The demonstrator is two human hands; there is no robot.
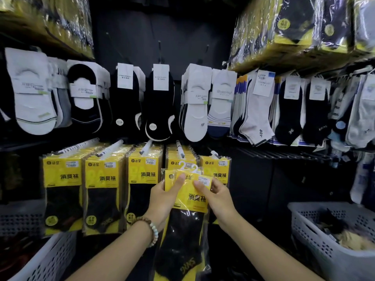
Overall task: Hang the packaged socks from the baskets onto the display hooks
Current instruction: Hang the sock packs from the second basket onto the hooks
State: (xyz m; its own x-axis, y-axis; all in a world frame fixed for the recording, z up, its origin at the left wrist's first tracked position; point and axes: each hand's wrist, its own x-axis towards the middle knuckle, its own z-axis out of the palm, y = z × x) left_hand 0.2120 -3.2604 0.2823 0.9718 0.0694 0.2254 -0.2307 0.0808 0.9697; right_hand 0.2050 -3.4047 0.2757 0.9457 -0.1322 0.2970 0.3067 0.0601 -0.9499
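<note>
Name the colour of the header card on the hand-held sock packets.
Yellow with black print; the sock packets show best in the head view.

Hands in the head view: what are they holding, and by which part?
The left hand and right hand grip the yellow sock packs by the upper card, one at each side, just below the white hanger hooks.

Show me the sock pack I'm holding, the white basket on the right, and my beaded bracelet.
held sock pack (191, 199), head view, on the yellow card front.
white basket (310, 238), head view, on the perforated side wall.
beaded bracelet (151, 230), head view, on the beads at the wrist.
</note>
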